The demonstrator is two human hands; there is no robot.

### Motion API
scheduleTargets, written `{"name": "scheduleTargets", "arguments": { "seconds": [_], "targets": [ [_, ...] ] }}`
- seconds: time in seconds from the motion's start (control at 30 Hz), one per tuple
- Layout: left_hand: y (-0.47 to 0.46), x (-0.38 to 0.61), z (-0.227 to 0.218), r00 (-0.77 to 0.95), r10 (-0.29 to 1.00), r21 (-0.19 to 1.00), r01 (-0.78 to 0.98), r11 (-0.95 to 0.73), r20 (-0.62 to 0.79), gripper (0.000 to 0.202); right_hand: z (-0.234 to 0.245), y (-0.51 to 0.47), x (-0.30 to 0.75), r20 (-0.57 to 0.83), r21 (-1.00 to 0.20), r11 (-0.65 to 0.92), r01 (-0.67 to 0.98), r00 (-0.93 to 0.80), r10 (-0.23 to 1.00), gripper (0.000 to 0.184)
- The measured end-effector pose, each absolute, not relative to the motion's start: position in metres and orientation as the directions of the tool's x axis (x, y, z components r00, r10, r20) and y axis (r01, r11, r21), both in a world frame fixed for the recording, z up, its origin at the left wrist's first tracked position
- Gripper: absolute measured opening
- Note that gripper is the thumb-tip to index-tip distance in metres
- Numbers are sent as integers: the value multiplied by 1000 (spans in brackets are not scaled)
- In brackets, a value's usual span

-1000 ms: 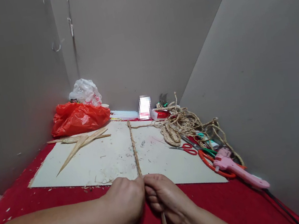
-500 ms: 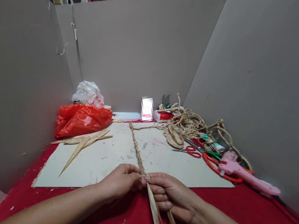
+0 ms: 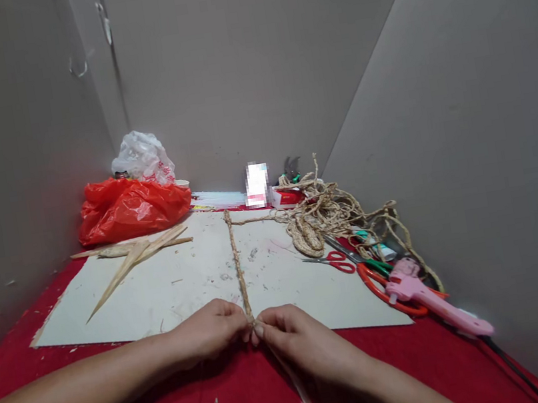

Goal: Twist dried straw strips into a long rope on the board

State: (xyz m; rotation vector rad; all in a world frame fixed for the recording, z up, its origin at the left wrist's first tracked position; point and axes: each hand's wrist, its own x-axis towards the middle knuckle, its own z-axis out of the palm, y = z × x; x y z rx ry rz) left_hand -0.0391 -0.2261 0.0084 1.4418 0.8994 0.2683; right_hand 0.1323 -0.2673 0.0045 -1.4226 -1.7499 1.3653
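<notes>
A thin twisted straw rope [image 3: 236, 260] runs straight across the white board [image 3: 171, 290] from the far side toward me. My left hand [image 3: 212, 329] and my right hand [image 3: 297, 342] meet at its near end, both closed in a pinch on the rope. Loose pale leaf strips [image 3: 303, 395] trail from under my right hand toward me over the red table cover [image 3: 217, 398].
Dried leaf strips [image 3: 130, 256] lie on the board's left. A red plastic bag [image 3: 131, 205] and white bag [image 3: 141, 156] sit at the back left. A tangle of rope [image 3: 332, 215], red scissors [image 3: 339, 262] and a pink glue gun [image 3: 430, 302] lie at right. Grey partitions enclose the table.
My hands stayed together at the rope's end while twisting; the right hand turned so fewer loose strips show beneath it. The view shifted slightly downward and to the right.
</notes>
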Motion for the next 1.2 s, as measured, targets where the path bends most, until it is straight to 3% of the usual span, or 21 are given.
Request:
{"name": "scheduleTargets", "arguments": {
  "seconds": [0.17, 0.4, 0.47, 0.57, 0.63, 0.7, 0.77, 0.87, 0.93, 1.0, 1.07, 1.13, 1.2],
  "targets": [
    [-232, -33, 14, 605, 641, 881, 311, 355, -472, 13, 7, -274, 130, -68, -727, 162, 668, -304, 950, 27],
    [-237, -25, 5, 510, 746, 901, 306, 307, -428, 16, 23, -287, 132, -93, -458, 146, 877, -211, 973, 27],
    [-238, -23, 4, 487, 772, 908, 306, 288, -409, 16, 30, -290, 132, -116, -483, 118, 868, -197, 973, 31],
    [-240, -21, 6, 476, 787, 917, 262, 301, -393, 16, 31, -296, 126, -164, -626, 79, 776, -230, 959, 37],
    [-243, -21, 9, 500, 767, 916, 209, 342, -401, 16, 25, -301, 119, -133, -659, 95, 746, -240, 962, 36],
    [-245, -21, 11, 541, 732, 905, 167, 390, -415, 17, 14, -306, 112, -68, -584, 145, 799, -226, 972, 32],
    [-247, -23, 11, 563, 710, 897, 151, 415, -424, 17, 5, -313, 105, -48, -435, 179, 882, -222, 974, 30],
    [-248, -29, 10, 571, 704, 894, 133, 428, -422, 14, 7, -327, 103, -141, -269, 306, 913, -352, 925, 22],
    [-247, -33, 11, 585, 698, 892, 103, 441, -413, 14, 21, -336, 108, -218, -316, 408, 857, -484, 848, 18],
    [-245, -36, 14, 610, 692, 896, 69, 439, -387, 14, 37, -337, 117, -220, -475, 361, 803, -505, 834, 26],
    [-243, -39, 17, 625, 690, 901, 52, 430, -365, 15, 48, -328, 126, -62, -581, 220, 784, -312, 948, 36],
    [-241, -40, 19, 639, 684, 905, 46, 424, -353, 16, 50, -311, 132, 95, -710, 149, 689, -116, 989, 33],
    [-240, -41, 21, 664, 672, 913, 42, 406, -329, 18, 44, -293, 132, 42, -870, 94, 483, -118, 992, 34]
  ]
}}
